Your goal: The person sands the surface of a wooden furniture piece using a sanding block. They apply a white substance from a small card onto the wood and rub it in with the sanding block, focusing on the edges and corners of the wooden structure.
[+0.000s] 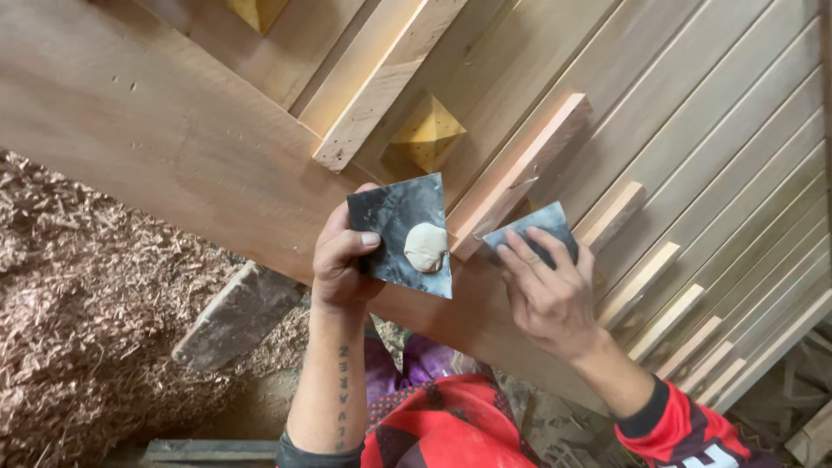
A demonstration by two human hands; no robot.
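wooden panel (173, 139), slats (520, 173), yellow pyramid blocks (429, 130)

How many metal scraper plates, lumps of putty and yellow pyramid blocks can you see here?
Metal scraper plates: 2, one in the left hand at, one under the right hand at
Putty lumps: 1
Yellow pyramid blocks: 2
Total: 5

No packages, labels, signs or screens anywhere in view.
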